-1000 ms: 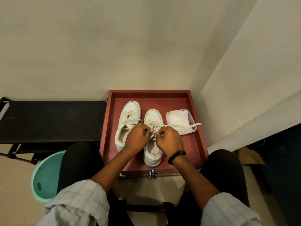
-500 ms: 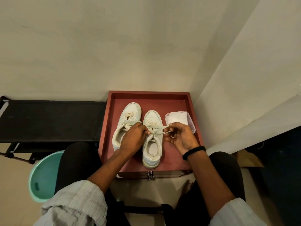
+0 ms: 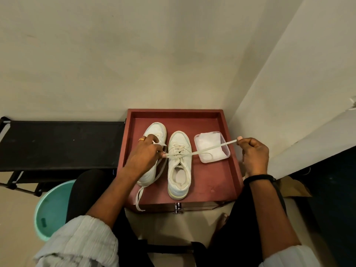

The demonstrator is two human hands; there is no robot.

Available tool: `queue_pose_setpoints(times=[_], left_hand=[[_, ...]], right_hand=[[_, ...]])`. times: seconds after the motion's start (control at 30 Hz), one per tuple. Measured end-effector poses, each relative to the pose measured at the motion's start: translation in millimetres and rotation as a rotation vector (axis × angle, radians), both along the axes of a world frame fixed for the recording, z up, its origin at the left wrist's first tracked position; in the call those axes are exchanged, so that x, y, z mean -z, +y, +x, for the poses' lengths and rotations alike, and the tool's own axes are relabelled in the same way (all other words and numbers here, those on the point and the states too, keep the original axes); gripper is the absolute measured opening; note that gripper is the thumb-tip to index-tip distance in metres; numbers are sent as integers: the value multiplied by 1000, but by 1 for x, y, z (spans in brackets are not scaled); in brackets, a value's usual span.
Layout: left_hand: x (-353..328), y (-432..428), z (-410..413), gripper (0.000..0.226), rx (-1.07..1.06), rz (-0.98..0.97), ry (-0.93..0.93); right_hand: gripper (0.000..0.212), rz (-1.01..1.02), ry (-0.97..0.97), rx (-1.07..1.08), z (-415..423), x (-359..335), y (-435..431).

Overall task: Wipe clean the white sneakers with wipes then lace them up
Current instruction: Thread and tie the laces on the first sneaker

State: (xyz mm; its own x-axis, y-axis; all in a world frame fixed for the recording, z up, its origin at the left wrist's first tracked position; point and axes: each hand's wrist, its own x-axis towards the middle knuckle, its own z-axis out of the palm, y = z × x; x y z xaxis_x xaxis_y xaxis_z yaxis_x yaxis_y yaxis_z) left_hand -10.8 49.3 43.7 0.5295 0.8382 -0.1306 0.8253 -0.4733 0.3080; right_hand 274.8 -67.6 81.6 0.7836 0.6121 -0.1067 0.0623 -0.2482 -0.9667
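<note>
Seated over a red tray [image 3: 208, 182], a person in pale, crinkled sleeves [image 3: 82, 241] works at lacing. A loose lace end [image 3: 139, 197], flat and limp, trails over the tray's near edge.

Half a second ago the right hand [image 3: 252, 153] was close beside the shoe. It has since drawn out past the tray's right rim, fingertips pinched together on the tip of the lace [image 3: 208, 150], which now runs taut and straight from the eyelets across the container [image 3: 227, 153]. The left hand [image 3: 144, 155], a ring [image 3: 141, 139] on one finger, has stayed at the eyelets, thumb and finger clamped on the lace where it leaves the centre sneaker [image 3: 179, 170].

The pull suggests slack is being drawn through one crossing. The upper eyelets look unthreaded, so the lacing is judged unfinished.

The centre sneaker stands toe-away in mid-tray, with a smooth white upper and a yellowed rubber sole. The second sneaker [image 3: 157, 132] lies just beside it, partly under the left hand. Beyond, folded white wipes [image 3: 209, 139] sit in the clear, round-cornered plastic container.
</note>
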Motion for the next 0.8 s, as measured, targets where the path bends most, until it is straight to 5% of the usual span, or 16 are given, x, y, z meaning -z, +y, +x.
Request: queue_pose_setpoints(times=[0.13, 0.33, 0.47, 0.6, 0.8], left_hand=[[-18, 11, -25, 32, -2, -60, 204], [-34, 17, -62, 30, -90, -220, 383], [-26, 11, -58, 26, -113, -84, 139], [-13, -4, -19, 19, 91, -38, -132], [5, -27, 18, 42, 165, -23, 239]], right_hand=[[21, -197, -209, -64, 9, 9, -4], [24, -327, -206, -53, 22, 21, -12], [28, -365, -190, -126, 23, 33, -14], [27, -379, -219, -215, 11, 36, -9], [25, -392, -222, -197, 14, 38, -11]])
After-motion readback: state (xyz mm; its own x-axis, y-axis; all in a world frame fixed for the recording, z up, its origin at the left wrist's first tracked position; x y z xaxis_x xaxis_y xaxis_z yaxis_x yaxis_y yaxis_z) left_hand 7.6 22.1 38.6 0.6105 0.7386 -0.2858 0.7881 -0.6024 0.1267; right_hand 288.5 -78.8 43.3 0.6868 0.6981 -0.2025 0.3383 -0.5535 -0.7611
